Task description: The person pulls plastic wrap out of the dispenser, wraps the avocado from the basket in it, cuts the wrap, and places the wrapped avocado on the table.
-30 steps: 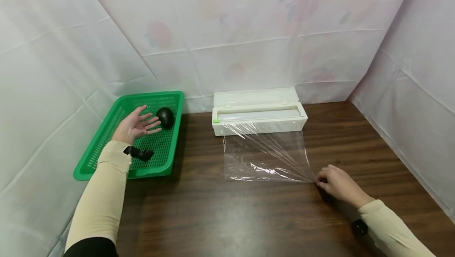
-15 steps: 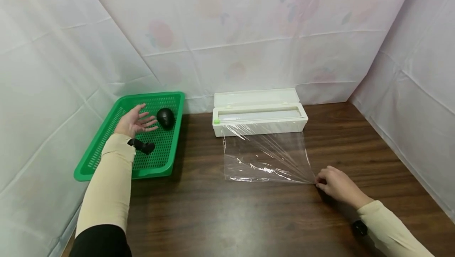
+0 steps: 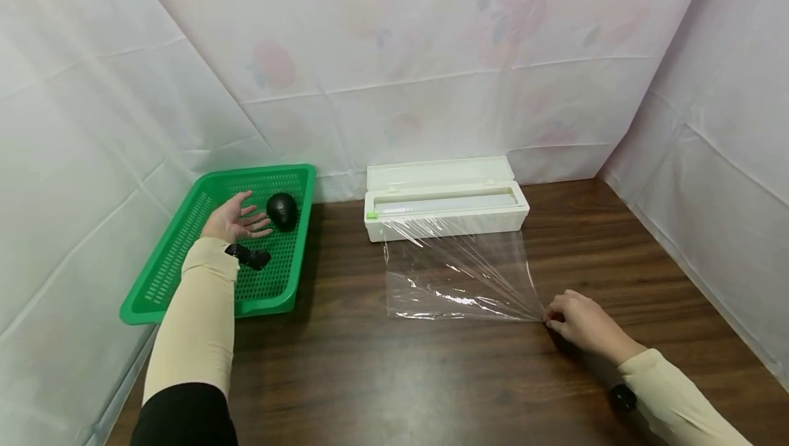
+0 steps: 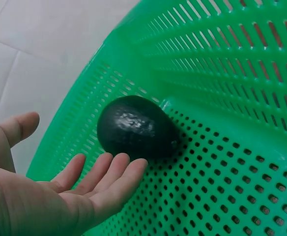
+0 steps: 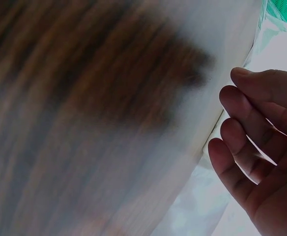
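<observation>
A dark avocado [image 4: 136, 127] lies on the floor of the green basket [image 3: 294, 264], by its far right corner. Over the basket is my left hand [image 3: 233, 221], palm turned up and fingers loosely spread. Its fingertips are right at the avocado's near side in the left wrist view. On the right, my right hand [image 3: 582, 323] pinches a corner of clear cling film [image 3: 456, 281] between thumb and index finger, low over the table. The film runs from a white dispenser box [image 3: 446, 223], creased toward that corner.
The box's lid [image 3: 440, 170] stands raised behind it, and a green slider [image 3: 372, 215] sits at its left end. White patterned cloth [image 3: 394, 55] walls the brown wooden table [image 3: 394, 377] at the back and sides.
My left forearm has swung slightly to the right over the basket, the hand still spread by the avocado. My right hand keeps its place at the film's corner. The head view has shifted slightly.
</observation>
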{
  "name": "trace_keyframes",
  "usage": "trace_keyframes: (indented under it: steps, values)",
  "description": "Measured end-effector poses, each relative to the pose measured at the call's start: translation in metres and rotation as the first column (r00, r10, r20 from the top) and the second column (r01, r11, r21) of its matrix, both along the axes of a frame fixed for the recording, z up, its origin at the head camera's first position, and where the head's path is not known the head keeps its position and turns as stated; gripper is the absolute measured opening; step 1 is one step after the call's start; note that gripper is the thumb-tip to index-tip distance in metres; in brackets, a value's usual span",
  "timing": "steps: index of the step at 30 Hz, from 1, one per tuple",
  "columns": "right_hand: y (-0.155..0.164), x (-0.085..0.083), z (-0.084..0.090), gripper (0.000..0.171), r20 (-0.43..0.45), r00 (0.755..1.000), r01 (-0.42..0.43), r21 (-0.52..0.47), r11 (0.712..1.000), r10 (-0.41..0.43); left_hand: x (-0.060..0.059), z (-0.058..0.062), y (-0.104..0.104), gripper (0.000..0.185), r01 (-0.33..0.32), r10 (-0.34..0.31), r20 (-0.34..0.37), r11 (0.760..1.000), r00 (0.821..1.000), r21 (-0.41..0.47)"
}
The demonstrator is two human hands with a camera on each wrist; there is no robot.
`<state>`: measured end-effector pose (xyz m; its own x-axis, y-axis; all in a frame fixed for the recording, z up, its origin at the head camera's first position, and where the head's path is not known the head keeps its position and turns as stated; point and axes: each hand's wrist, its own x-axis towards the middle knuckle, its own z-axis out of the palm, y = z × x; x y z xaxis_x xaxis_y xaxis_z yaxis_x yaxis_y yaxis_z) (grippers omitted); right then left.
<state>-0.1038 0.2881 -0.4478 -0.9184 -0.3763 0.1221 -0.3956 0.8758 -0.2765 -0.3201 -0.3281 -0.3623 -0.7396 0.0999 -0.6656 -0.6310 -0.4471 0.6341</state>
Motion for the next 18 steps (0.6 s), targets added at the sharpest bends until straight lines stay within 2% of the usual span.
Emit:
trace_keyframes:
  steps: [6,13,18]
  values:
    - [0.0,0.003,0.0,0.012,0.008,1.0,-0.002,-0.003,1.0,0.002,-0.003,-0.001,0.002,0.071,-0.011,0.011,0.036,1.0,0.999,0.001]
    - [-0.001,-0.001,0.0,0.013,-0.018,0.999,-0.027,-0.002,1.0,0.027,-0.013,-0.006,0.001,0.07,-0.018,0.019,0.057,1.0,0.998,-0.025]
    - [-0.002,-0.002,-0.002,0.016,-0.014,0.999,-0.031,0.004,1.0,0.031,-0.017,-0.01,0.004,0.069,-0.021,0.021,0.08,1.0,0.997,-0.004]
